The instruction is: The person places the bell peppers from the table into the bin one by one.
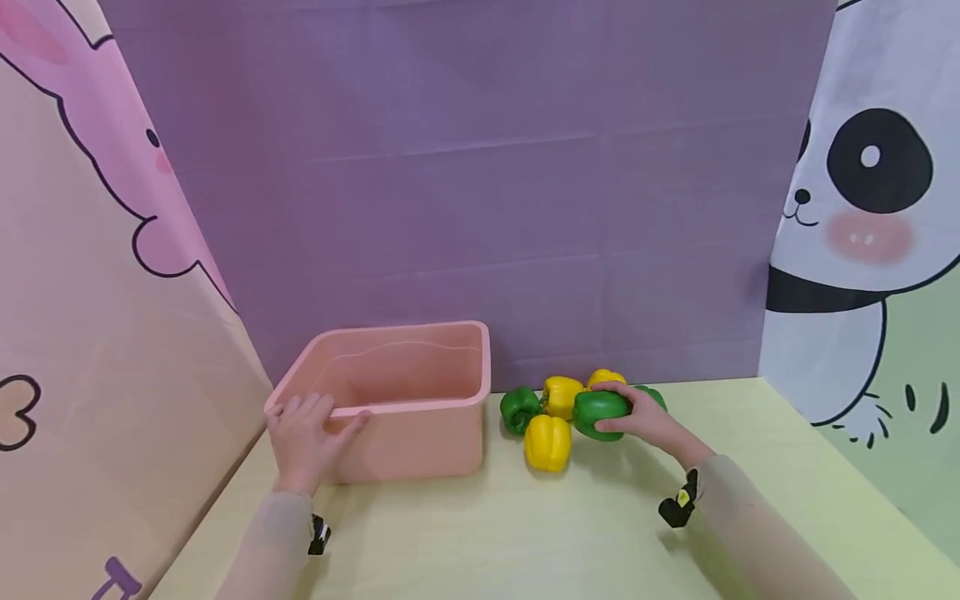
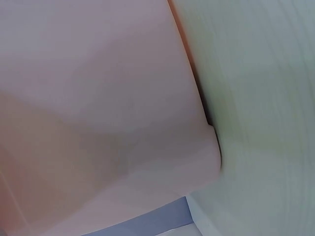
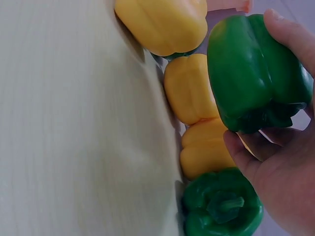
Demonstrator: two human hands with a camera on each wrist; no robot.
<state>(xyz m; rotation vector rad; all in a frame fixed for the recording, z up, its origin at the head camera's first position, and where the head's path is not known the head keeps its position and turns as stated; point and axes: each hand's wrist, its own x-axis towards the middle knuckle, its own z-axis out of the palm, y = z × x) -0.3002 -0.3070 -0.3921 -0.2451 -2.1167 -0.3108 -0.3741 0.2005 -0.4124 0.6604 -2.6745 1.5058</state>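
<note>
your right hand is wrapping a green pepper — thumb on the near face, fingers over the top and far side, so the grip is closed round it, not pinching. in the right wrist view the same pepper is sitting deep against the palm, which is good. that pepper is lying at the right end of the cluster, just beside a yellow pepper in front and more peppers behind, all on the pale surface right of the pink bin.

your left hand is resting on the bin's near left rim, fingers relaxed and laid over the edge, steadying it. the left wrist view is showing only blurred bin wall.

my read: you're lifting straight up first — neighbours are touching or nearly touching and a sideways drag would be rolling them. keep the bin pinned, and carry the pepper clear of the rim before letting go.
</note>
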